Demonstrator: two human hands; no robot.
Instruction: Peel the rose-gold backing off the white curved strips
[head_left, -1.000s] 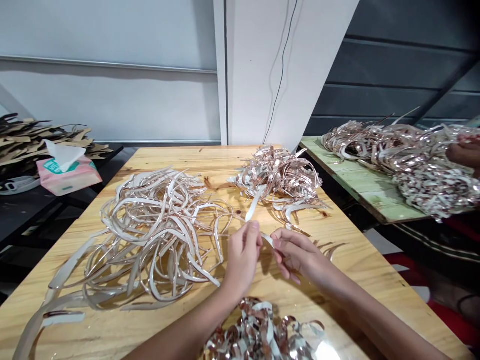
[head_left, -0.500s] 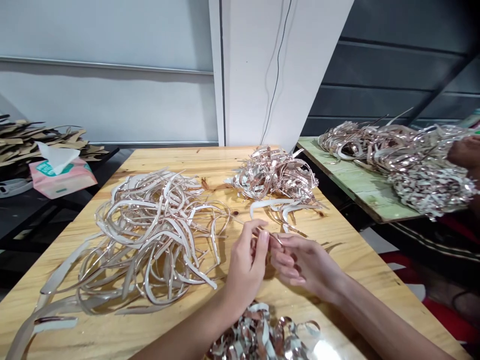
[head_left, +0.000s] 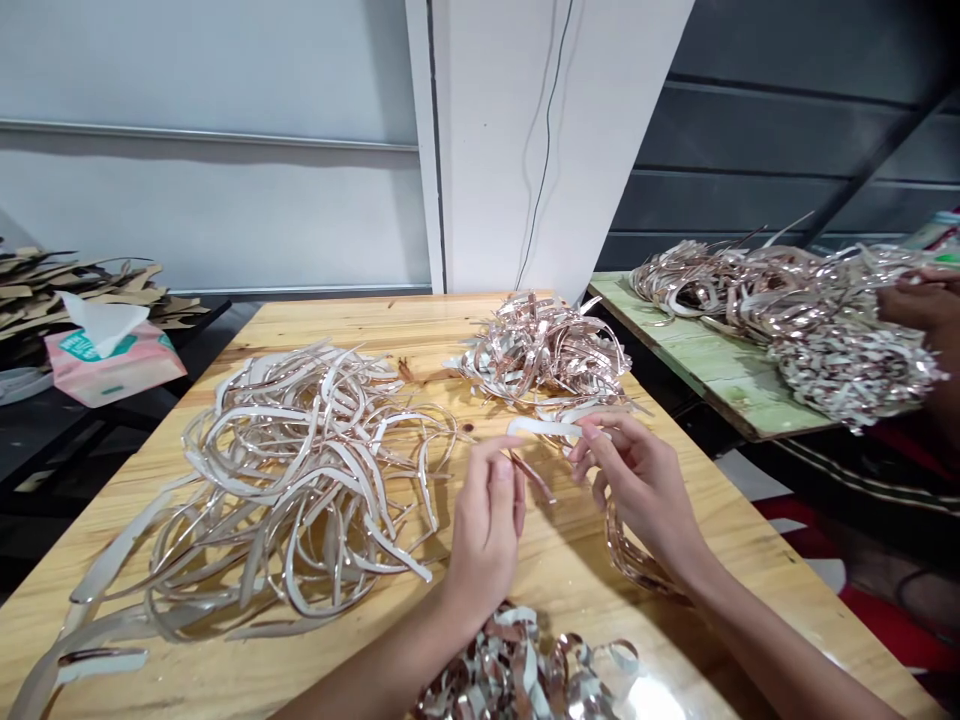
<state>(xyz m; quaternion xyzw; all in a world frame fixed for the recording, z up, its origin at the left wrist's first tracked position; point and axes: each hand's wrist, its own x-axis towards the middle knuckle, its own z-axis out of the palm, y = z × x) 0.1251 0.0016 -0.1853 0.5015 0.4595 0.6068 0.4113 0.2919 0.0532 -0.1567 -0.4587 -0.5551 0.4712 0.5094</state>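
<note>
In the head view, the shiny pile [head_left: 544, 350] on the table [head_left: 337, 315] is the landmark. On its near side, the left hand [head_left: 480, 520] has thumb and fingers pinched on a copper strip [head_left: 538, 481]; right of that, the right hand [head_left: 649, 485] pinches a white strip [head_left: 544, 427] just before the pile. Whether the strips join, I cannot tell. Tangled strips [head_left: 300, 480] lie left. Best pinch near the ends and draw gently; thin strips probably crease.

Table [head_left: 352, 315]: grained wood, glossy. Strip tangle [head_left: 349, 468], 8 o'clock: matt white, shiny copper-toned edges. Curled strips [head_left: 529, 680], 6 o'clock: glossy, metallic-looking. Tissue [head_left: 106, 322], 9 o'clock: matt paper.
</note>
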